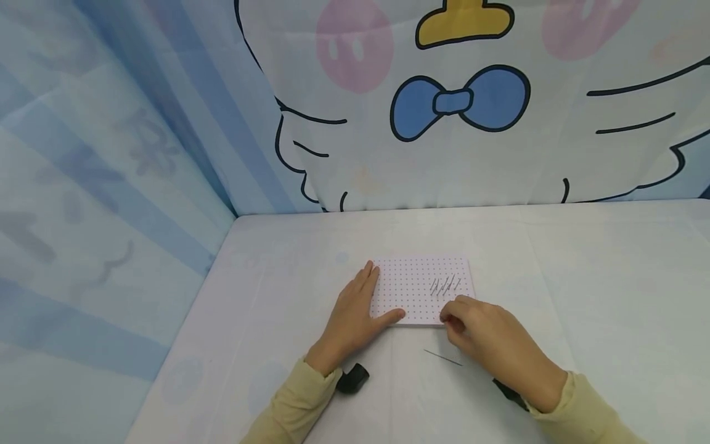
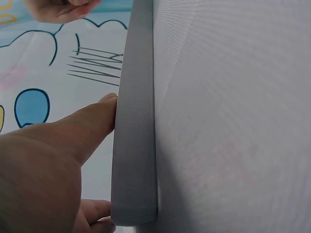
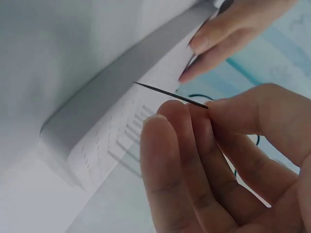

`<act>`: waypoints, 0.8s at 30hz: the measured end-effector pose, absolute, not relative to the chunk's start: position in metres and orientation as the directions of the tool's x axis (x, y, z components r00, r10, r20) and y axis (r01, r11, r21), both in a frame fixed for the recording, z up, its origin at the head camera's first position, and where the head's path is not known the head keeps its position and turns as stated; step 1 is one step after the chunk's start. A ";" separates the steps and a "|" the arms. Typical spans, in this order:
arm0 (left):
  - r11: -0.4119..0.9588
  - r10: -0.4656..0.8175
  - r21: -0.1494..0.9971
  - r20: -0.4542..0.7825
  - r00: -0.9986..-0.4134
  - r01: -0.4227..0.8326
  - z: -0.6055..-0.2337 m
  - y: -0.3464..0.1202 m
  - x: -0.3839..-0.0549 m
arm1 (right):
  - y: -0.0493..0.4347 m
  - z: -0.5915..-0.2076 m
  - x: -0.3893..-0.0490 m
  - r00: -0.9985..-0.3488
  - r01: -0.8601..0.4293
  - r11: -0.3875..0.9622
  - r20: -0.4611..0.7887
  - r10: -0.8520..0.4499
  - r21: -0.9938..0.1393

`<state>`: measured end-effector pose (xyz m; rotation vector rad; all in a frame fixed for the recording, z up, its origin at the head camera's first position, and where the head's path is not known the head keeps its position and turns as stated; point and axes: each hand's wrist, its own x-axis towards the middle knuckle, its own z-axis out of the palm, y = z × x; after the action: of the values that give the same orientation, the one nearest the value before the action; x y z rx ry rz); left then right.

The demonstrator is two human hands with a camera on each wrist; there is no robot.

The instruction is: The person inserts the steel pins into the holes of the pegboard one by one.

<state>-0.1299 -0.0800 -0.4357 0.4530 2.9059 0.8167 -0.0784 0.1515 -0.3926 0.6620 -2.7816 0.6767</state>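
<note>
A white pegboard (image 1: 396, 287) with rows of small holes lies flat in the head view. Several thin metal needles (image 1: 445, 285) stand tilted in its right part. My left hand (image 1: 352, 317) rests on the board's left end, fingers straight along the side and thumb over the near edge. In the left wrist view the thumb touches the board's grey side (image 2: 134, 121). Near the board's front right corner, my right hand (image 1: 493, 336) pinches a dark needle (image 3: 167, 92) between thumb and fingers, its pointed end free. Another needle (image 1: 444, 357) lies loose in front of the board.
A white cloth (image 1: 277, 296) covers the table. Behind it hangs a cartoon-printed curtain (image 1: 444, 166), and a blue patterned one (image 1: 100, 216) hangs at the left. Black wrist devices (image 1: 353, 378) sit at both sleeves.
</note>
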 end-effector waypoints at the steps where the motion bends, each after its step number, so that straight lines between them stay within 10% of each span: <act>1: 0.814 0.305 0.522 -0.007 -0.952 0.257 -0.436 -0.080 -0.130 | 0.153 -0.391 -0.081 -0.884 -0.460 0.793 0.295 -0.363 -0.400; 24: 0.813 0.315 0.518 -0.010 -0.949 0.264 -0.436 -0.081 -0.129 | 0.171 -0.389 -0.111 -0.907 -0.406 0.725 0.339 -0.248 -0.556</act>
<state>-0.1295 -0.0805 -0.4355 0.4639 2.9000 0.8076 -0.1111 0.1713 -0.3894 0.5186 -2.6886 0.9502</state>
